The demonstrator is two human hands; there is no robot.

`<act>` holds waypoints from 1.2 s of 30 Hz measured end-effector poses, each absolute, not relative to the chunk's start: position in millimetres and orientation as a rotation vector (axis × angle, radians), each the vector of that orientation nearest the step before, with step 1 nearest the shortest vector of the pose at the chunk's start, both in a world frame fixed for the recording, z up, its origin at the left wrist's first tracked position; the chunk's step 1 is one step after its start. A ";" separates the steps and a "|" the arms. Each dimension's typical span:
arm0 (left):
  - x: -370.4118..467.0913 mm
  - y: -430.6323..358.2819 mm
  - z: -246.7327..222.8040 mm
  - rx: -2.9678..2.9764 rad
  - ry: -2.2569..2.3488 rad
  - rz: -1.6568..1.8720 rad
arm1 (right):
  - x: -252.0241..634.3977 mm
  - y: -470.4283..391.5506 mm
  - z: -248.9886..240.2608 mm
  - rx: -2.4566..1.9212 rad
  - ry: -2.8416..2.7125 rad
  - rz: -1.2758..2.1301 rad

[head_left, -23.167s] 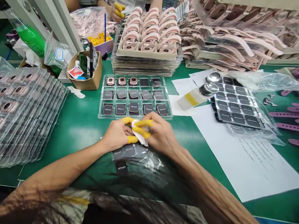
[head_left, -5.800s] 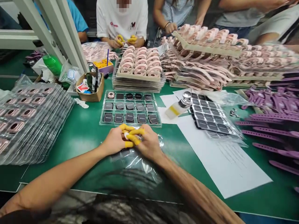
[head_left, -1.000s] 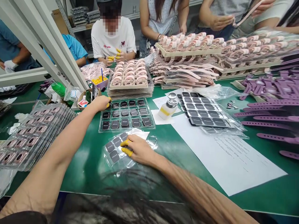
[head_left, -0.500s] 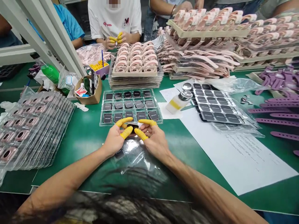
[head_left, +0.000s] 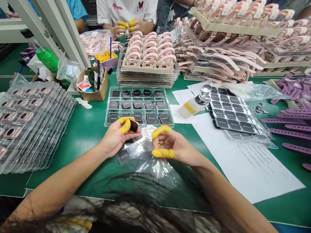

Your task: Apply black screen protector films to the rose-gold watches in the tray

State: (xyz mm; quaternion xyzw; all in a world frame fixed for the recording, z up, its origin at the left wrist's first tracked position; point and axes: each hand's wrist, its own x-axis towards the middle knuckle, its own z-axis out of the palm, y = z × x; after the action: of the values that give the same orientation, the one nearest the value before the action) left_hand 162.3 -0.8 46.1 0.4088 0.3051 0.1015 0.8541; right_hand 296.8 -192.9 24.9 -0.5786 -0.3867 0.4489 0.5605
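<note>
Green desk (head_left: 85,129) lies beneath everything, with a tall stack of plastic trays (head_left: 31,126) on the left near its front edge. Further from that edge sits a single compartment tray (head_left: 170,114) bearing dark squares (head_left: 151,118); on its near side, closer to the front edge, a sheet of transparent film (head_left: 143,163) lies crumpled. Both hands wear yellow finger covers (head_left: 162,130). The right hand (head_left: 179,147) hangs above the film's right side, thumb and forefinger spread, nothing visible between them. A white wipe (head_left: 148,131) shows between the hands. The left hand (head_left: 113,137) pinches a dark-faced case (head_left: 133,125), tilted, just on the compartment tray's near side. To handle it well, I judge, grip only the rim with light pressure, keep covered fingertips off the glossy face, turn it against the light to reveal marks, and stay low above the film.
</note>
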 end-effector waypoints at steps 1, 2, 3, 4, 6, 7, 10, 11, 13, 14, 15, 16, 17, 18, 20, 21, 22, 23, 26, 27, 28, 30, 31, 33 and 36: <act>163.2 3.0 45.6 0.898 0.654 0.230 | 301.8 -195.8 24.4 -1.498 -0.997 1.044; 163.9 5.7 44.3 0.931 0.663 0.235 | 306.0 -197.2 22.7 -1.647 -1.076 0.964; 164.4 7.1 42.4 0.958 0.663 0.232 | 309.6 -197.4 20.1 -1.781 -1.138 0.842; 164.5 7.2 40.0 0.985 0.655 0.225 | 312.7 -196.6 17.0 -1.889 -1.179 0.699; 164.1 4.8 34.4 1.055 0.619 0.206 | 317.8 -193.6 9.9 -2.054 -1.222 0.429; 163.6 3.1 31.6 1.090 0.597 0.195 | 320.0 -192.3 6.5 -2.127 -1.249 0.317; 161.7 -0.8 24.1 1.160 0.552 0.157 | 324.5 -192.6 0.4 -2.213 -1.386 0.074; 161.0 -1.4 22.2 1.174 0.550 0.139 | 325.0 -193.6 0.3 -2.166 -1.426 0.022; 159.9 -1.9 19.7 1.215 0.560 0.092 | 323.2 -193.9 2.6 -1.990 -1.459 -0.070; 159.6 -2.0 19.0 1.241 0.566 0.062 | 321.0 -192.2 4.3 -1.897 -1.467 -0.094; 159.3 -2.2 18.7 1.269 0.567 0.034 | 318.0 -188.9 5.9 -1.820 -1.481 -0.099; 159.2 -2.4 18.6 1.295 0.559 0.012 | 314.4 -184.3 7.0 -1.767 -1.505 -0.092; 159.2 -2.6 18.8 1.315 0.548 -0.005 | 310.5 -178.8 7.4 -1.742 -1.529 -0.083; 159.3 -2.8 19.0 1.328 0.540 -0.011 | 306.6 -173.3 6.8 -1.738 -1.542 -0.089; 159.4 -2.9 19.0 1.341 0.539 -0.002 | 299.7 -164.8 3.5 -1.773 -1.498 -0.164; 159.2 -2.9 18.7 1.353 0.548 0.008 | 296.9 -162.4 1.1 -1.788 -1.455 -0.219; 159.0 -2.8 18.1 1.373 0.554 0.014 | 294.8 -161.2 -1.4 -1.788 -1.424 -0.258; 158.8 -2.8 17.2 1.398 0.551 0.016 | 293.8 -160.8 -3.9 -1.776 -1.415 -0.270; 158.9 -2.9 14.6 1.438 0.513 0.006 | 298.6 -162.3 -8.8 -1.768 -1.464 -0.176; 159.6 -2.8 14.3 1.422 0.513 0.009 | 302.6 -164.0 -9.2 -1.808 -1.456 -0.152; 160.7 -2.5 14.4 1.391 0.524 0.022 | 306.8 -166.5 -9.0 -1.871 -1.426 -0.159; 164.0 -0.8 15.5 1.293 0.556 0.071 | 311.2 -174.0 -7.2 -2.016 -1.312 -0.274; 165.9 0.8 16.2 1.229 0.561 0.106 | 309.7 -178.3 -5.8 -2.058 -1.258 -0.354; 169.6 5.2 17.3 1.079 0.552 0.169 | 298.7 -184.2 -3.3 -2.000 -1.273 -0.391; 173.1 13.3 17.7 0.886 0.527 0.157 | 273.4 -179.4 -4.3 -1.689 -1.583 0.005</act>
State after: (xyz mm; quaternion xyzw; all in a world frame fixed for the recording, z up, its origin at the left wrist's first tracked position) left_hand 173.1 13.3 17.7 0.4234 0.2517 0.0749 0.8670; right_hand 273.4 -179.4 -4.3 -0.6682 -0.6264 0.0019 0.4014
